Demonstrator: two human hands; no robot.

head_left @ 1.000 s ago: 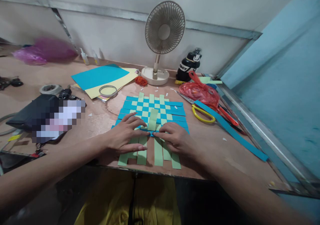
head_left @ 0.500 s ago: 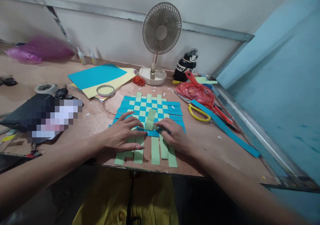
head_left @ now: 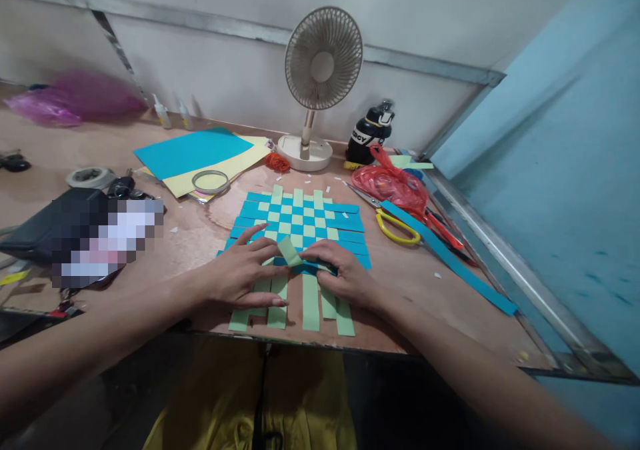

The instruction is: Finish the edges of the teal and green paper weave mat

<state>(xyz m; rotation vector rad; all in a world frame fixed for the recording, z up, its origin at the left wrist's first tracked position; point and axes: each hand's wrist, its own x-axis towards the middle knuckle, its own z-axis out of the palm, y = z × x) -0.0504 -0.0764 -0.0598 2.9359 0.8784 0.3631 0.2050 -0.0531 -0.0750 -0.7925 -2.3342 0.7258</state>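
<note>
A woven mat of blue and pale green paper strips (head_left: pixel 300 220) lies on the wooden table (head_left: pixel 400 297). My left hand (head_left: pixel 240 270) rests flat with spread fingers on the mat's near edge and the loose green strips. My right hand (head_left: pixel 340 273) has its fingertips pinched on a blue paper strip (head_left: pixel 305 269) that crosses the near edge. A raised pale green strip (head_left: pixel 289 251) bends over between my hands and touches my right fingertips. Loose green strip ends (head_left: pixel 310 307) run toward me below the hands. My hands hide part of the blue strip.
Yellow-handled scissors (head_left: pixel 397 230), a red plastic bag (head_left: pixel 387 183) and a long blue strip (head_left: pixel 445 257) lie to the right. A fan (head_left: pixel 323 83) and black bottle (head_left: pixel 370 133) stand behind. Blue and yellow card (head_left: pixel 193 153) and a pixelated object (head_left: pixel 105 237) lie left.
The raised green strip has tipped from upright over to the left. My right fingers have closed in on the blue strip, and my left hand has hardly moved.
</note>
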